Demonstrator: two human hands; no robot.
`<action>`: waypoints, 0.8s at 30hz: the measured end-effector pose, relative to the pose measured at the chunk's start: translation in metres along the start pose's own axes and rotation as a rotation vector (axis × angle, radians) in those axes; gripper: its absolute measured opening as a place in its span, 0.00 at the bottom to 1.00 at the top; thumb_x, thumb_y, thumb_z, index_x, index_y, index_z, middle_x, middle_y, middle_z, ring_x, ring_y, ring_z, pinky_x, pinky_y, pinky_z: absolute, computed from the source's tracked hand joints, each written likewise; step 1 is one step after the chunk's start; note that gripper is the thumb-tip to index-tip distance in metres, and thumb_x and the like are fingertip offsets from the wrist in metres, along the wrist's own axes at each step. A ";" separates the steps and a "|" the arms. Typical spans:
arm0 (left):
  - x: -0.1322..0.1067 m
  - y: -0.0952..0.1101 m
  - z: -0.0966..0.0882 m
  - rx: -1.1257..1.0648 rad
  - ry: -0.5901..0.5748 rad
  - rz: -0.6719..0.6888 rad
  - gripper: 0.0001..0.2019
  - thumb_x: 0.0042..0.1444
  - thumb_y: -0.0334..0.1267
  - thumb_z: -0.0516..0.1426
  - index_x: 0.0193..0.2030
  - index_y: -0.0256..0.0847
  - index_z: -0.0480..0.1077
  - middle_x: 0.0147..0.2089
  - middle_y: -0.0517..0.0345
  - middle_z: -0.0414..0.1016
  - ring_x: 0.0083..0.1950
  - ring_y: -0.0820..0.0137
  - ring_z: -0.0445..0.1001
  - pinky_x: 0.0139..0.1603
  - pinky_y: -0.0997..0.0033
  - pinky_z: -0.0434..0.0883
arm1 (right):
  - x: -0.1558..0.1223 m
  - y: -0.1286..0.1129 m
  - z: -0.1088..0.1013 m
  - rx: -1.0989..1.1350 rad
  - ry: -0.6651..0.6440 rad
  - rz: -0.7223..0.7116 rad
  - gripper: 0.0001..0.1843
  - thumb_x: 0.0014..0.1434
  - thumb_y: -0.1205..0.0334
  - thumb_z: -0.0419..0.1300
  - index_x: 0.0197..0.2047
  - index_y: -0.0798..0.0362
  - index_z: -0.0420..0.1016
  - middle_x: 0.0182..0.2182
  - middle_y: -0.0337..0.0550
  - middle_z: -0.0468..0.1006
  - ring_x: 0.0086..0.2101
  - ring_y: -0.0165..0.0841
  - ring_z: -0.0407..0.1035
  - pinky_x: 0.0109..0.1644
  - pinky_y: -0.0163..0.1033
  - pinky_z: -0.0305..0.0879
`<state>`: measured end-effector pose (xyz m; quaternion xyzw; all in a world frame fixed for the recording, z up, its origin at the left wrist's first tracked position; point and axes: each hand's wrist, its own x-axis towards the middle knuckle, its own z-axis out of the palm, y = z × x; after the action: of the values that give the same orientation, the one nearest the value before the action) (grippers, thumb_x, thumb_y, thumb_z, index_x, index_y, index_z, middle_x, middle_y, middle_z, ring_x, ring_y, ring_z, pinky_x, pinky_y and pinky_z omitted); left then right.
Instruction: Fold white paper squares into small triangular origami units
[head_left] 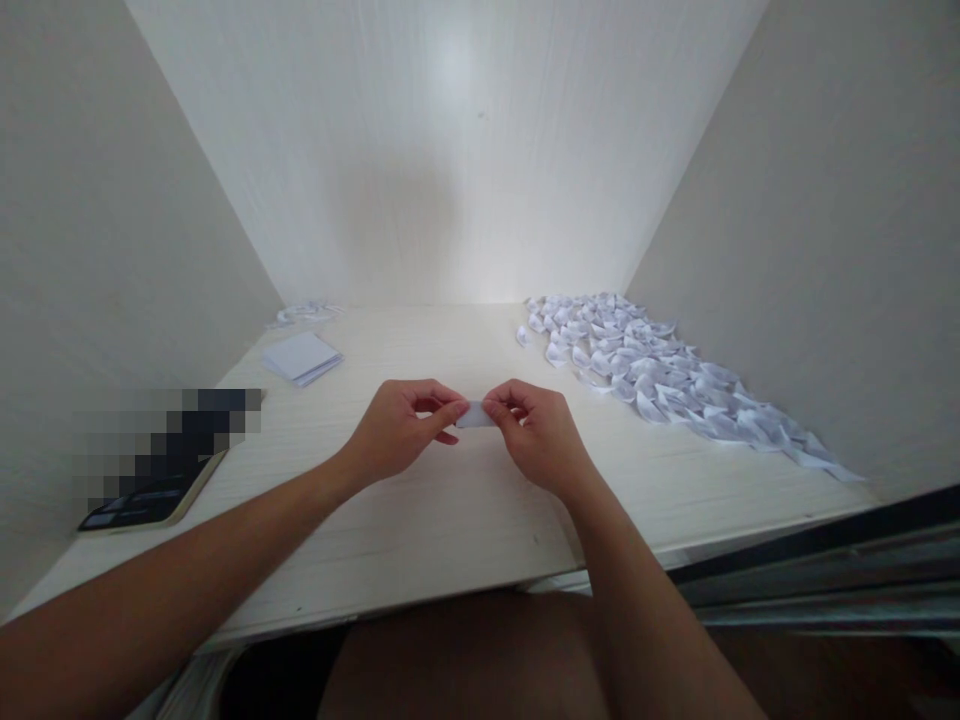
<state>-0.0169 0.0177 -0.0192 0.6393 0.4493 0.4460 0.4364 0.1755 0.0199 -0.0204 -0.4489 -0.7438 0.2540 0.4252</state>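
Between my hands is a small folded piece of white paper, held just above the tabletop. My left hand pinches its left end between thumb and fingers. On the other end, the thumb and fingers of my right hand are closed in a similar pinch. The finer folds of the paper are too small to make out. To the right spreads a large heap of small folded white paper pieces, and one piece lies a little apart from it.
A stack of flat white paper sheets lies at the left, with some paper scraps behind it. A phone, partly blurred out, leans by the left wall. Pale panels enclose the white tabletop on three sides.
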 end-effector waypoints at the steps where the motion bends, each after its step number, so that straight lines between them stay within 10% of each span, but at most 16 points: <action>1: 0.000 -0.001 0.000 -0.006 0.001 -0.006 0.15 0.52 0.47 0.67 0.34 0.34 0.80 0.31 0.55 0.80 0.32 0.68 0.79 0.32 0.64 0.85 | 0.000 0.000 0.001 -0.004 0.004 -0.002 0.08 0.62 0.67 0.59 0.31 0.53 0.78 0.28 0.40 0.80 0.29 0.30 0.70 0.36 0.35 0.63; 24: 0.003 -0.011 0.002 0.095 -0.107 -0.104 0.16 0.55 0.50 0.64 0.29 0.36 0.77 0.26 0.55 0.78 0.23 0.70 0.78 0.24 0.74 0.77 | 0.003 0.008 0.009 0.012 0.073 0.156 0.10 0.59 0.64 0.60 0.26 0.53 0.77 0.25 0.39 0.78 0.28 0.31 0.68 0.34 0.36 0.61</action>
<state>-0.0163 0.0230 -0.0300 0.6580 0.4785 0.3663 0.4516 0.1708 0.0267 -0.0301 -0.5118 -0.6888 0.2744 0.4339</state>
